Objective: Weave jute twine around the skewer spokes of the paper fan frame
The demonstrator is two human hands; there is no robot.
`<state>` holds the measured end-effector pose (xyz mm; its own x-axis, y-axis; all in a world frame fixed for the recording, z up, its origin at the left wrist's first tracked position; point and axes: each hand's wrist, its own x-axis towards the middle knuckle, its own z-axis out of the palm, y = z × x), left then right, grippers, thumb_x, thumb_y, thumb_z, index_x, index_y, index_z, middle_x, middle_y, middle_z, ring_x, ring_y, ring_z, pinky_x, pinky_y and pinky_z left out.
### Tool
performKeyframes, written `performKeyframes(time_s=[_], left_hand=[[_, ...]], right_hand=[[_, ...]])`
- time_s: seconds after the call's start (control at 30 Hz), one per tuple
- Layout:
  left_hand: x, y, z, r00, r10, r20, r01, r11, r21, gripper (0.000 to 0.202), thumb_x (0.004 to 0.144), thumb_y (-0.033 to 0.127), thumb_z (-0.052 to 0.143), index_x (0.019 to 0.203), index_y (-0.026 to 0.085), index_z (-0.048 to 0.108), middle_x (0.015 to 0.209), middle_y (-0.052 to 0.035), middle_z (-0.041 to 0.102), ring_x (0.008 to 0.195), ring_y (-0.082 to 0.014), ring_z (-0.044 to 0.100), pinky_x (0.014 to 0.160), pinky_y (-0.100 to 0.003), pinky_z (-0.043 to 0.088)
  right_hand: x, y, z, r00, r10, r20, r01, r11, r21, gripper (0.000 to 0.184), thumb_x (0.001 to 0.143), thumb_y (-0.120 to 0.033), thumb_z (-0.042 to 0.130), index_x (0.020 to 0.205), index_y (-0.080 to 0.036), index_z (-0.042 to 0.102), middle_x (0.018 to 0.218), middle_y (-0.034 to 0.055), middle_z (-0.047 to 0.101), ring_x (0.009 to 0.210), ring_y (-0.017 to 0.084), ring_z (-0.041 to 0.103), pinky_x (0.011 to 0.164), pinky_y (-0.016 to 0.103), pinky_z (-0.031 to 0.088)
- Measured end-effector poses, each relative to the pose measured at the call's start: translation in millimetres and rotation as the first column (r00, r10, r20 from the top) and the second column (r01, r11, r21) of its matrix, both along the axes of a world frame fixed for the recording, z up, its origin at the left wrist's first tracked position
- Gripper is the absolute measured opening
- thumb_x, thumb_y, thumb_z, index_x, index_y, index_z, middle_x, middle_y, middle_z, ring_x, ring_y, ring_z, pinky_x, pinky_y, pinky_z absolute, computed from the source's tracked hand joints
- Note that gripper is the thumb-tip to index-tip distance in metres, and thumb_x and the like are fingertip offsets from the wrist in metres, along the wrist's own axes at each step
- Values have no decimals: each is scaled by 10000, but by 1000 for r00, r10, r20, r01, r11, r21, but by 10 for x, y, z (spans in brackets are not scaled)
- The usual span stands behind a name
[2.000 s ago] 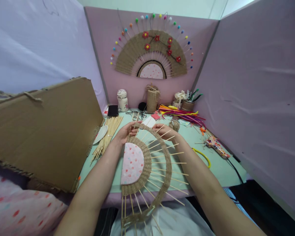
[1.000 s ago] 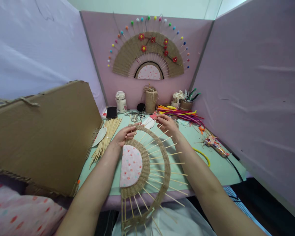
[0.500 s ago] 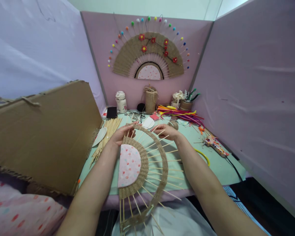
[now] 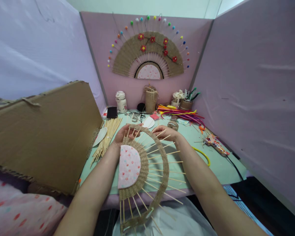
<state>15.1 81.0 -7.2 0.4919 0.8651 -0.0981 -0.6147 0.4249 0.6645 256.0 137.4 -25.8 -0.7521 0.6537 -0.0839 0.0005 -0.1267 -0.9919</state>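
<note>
A half-round woven fan [image 4: 144, 160] stands tilted over the table's front edge, its flat side to the left. Thin wooden sticks radiate from its woven inner band, and an outer twine band [image 4: 165, 164] runs across them. Pink dotted fabric [image 4: 129, 167] covers the centre. My left hand [image 4: 121, 135] is closed around the fan's upper end, fingers partly behind the sticks. Beyond the upper right sticks, my right hand [image 4: 167, 133] has its fingers pinched together; what they hold is too small to make out. A ball of twine [image 4: 172, 125] lies just behind that hand.
A bundle of sticks [image 4: 111, 131] lies left, beside a tall cardboard sheet [image 4: 44, 137]. Coloured pipe cleaners [image 4: 182, 114], a white jar [image 4: 121, 102] and a twine-wrapped pot [image 4: 150, 100] line the back. A glue gun [image 4: 215, 145] with cable lies right. A finished fan [image 4: 127, 59] hangs behind.
My right hand has shifted slightly, its fingers now closer behind the upper sticks. The fan has turned a little, its right-hand sticks reaching farther right. My left hand keeps its hold.
</note>
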Motion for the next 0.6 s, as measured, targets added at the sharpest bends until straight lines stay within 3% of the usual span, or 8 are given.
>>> performKeyframes(time_s=[0.1,0.2,0.3,0.4,0.6], left_hand=[[-19,12,-51,999,-44,-7,44,999,1,673,754,338,552,1346,42,432,1012,-214,647,618,-130,556,359,-142,329],[-30,-30,-75,999,-36,-28,38,996,81,668,719,345,587,1330,108,459,1051,-167,642,780,-193,614,558,-237,482],[-5,-115,-81,998,-53,-36,58,981,184,702,676,432,634,1327,239,456,1167,-128,602,929,-252,602,710,-349,497],[54,-186,-93,996,-89,5,85,970,226,728,623,557,656,1284,322,463,1271,-120,547,813,-219,583,615,-316,466],[147,-230,-82,995,-54,88,35,979,202,494,687,573,549,1102,305,532,1329,-96,511,584,-118,407,529,-282,349]], right_hand=[[-29,-23,14,999,25,20,-25,1000,10,321,546,-299,811,789,-112,715,623,2,631,520,69,495,496,196,363],[-55,-68,54,999,-1,37,0,1000,28,289,530,-273,802,761,-122,715,597,-6,620,514,70,479,511,208,371],[-70,-106,89,999,-28,28,27,999,43,259,529,-266,789,731,-128,705,564,-21,594,511,71,467,523,217,375],[-70,-108,86,1000,-11,19,10,998,70,252,545,-273,776,733,-125,699,570,-23,583,519,73,462,527,221,374],[6,-62,32,999,-23,43,18,992,128,244,608,-315,747,773,-144,690,628,-12,601,561,86,496,539,217,377]])
